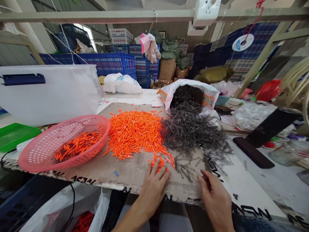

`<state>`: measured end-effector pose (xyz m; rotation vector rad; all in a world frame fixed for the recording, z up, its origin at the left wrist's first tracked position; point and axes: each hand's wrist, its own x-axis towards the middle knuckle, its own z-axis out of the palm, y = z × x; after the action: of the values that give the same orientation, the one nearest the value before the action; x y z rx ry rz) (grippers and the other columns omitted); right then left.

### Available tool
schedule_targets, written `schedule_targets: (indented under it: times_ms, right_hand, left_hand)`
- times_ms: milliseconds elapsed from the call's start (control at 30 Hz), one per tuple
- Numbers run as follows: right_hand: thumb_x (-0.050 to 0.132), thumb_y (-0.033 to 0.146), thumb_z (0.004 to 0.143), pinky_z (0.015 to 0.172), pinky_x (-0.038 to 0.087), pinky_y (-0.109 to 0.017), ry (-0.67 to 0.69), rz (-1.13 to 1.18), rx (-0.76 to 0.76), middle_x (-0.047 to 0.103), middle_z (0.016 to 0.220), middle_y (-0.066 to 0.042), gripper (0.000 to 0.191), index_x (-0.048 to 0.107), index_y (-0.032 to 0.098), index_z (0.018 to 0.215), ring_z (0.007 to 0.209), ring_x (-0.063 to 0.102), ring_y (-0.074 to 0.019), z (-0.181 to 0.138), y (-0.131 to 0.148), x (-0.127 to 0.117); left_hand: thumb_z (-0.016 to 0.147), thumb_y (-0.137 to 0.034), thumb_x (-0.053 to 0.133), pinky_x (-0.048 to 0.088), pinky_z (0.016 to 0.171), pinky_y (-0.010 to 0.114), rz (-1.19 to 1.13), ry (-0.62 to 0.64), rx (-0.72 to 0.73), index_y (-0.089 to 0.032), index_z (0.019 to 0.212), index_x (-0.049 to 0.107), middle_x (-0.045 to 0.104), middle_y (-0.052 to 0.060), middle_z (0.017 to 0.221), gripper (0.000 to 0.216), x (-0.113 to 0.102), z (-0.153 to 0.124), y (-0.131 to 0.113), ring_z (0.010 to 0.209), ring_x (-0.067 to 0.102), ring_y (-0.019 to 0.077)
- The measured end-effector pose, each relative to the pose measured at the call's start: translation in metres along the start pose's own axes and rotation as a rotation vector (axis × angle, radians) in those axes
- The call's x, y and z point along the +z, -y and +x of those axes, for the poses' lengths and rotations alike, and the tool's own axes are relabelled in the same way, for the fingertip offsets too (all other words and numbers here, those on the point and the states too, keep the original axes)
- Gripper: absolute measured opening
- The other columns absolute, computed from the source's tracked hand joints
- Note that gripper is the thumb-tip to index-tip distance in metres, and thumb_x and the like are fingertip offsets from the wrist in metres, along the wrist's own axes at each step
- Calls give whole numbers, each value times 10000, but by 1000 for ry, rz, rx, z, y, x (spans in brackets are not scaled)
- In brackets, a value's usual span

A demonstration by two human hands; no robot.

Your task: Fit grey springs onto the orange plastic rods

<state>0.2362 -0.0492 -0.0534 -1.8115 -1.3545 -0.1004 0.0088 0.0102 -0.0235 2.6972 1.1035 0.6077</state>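
Note:
My left hand (156, 182) lies palm down with spread fingers on a small group of orange plastic pointed pieces (158, 162), just in front of the large orange pile (136, 130). My right hand (215, 195) is at the board's front edge, fingers loosely bent and thumb a little apart; nothing shows in it. Between the hands, several thin dark coil springs (184, 169) lie loose on the brown cardboard (130, 170). Behind them, a tangled heap of springs (188, 132) spills from a white sack (166, 91) lying on its side.
On the left, a pink mesh basket (31, 156) holds more orange pieces, beside a green tray (16, 133) and a white plastic bin (50, 96). A black stand (256, 151) is on the right. Gloves (151, 46) hang from the overhead bar (96, 16).

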Motion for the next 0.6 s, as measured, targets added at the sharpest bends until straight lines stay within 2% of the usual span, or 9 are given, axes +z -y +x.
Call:
schedule_targets:
  times_ms: [100, 167, 233, 367, 500, 600]
  right_hand:
    - [396, 520, 952, 770, 502, -379, -35, 11, -26, 688, 969, -122, 423, 625, 166, 994, 867, 655, -257, 3, 2, -5]
    - [414, 459, 965, 782, 498, -367, -1, 28, -80, 677, 969, -112, 352, 616, 173, 994, 879, 649, -244, 1, 3, -7]
    - [428, 381, 976, 805, 495, -349, 86, 61, -178, 666, 982, -94, 266, 604, 189, 1028, 907, 641, -226, -4, 5, -5]
    - [393, 271, 996, 793, 504, -320, 309, 108, -368, 640, 973, -71, 205, 588, 217, 1030, 890, 633, -196, -21, 14, 6]
    - [393, 298, 996, 736, 515, -324, 321, 49, -351, 628, 941, -74, 204, 576, 214, 1027, 846, 635, -207, -26, 25, 14]
    - [387, 352, 993, 699, 515, -340, 316, -44, -342, 629, 913, -78, 246, 586, 210, 1017, 816, 640, -226, -22, 35, 20]
  left_hand:
    - [856, -32, 510, 195, 1126, 649, 16, 10, 63, -239, 1206, 615, 523, 84, 1426, 420, 4, 10, 3, 1427, 247, 354]
    - [833, -23, 529, 228, 1129, 623, 32, 10, 104, -200, 1073, 671, 537, 102, 1406, 330, 9, 17, 5, 1416, 267, 369]
    - [828, -23, 529, 266, 1132, 585, 40, -21, 129, -171, 969, 689, 559, 122, 1375, 259, 14, 22, 8, 1404, 296, 367]
    - [825, -6, 504, 339, 1102, 567, 8, -104, 128, -154, 918, 684, 563, 153, 1361, 251, 18, 23, 8, 1389, 333, 354]
    - [871, -29, 452, 378, 1071, 552, -165, -237, 99, -183, 950, 678, 595, 134, 1331, 284, 4, 21, 6, 1367, 377, 304]
    - [904, -94, 473, 440, 1001, 478, -397, -374, 29, -201, 966, 693, 691, 106, 1156, 252, -9, 20, 6, 1221, 520, 273]
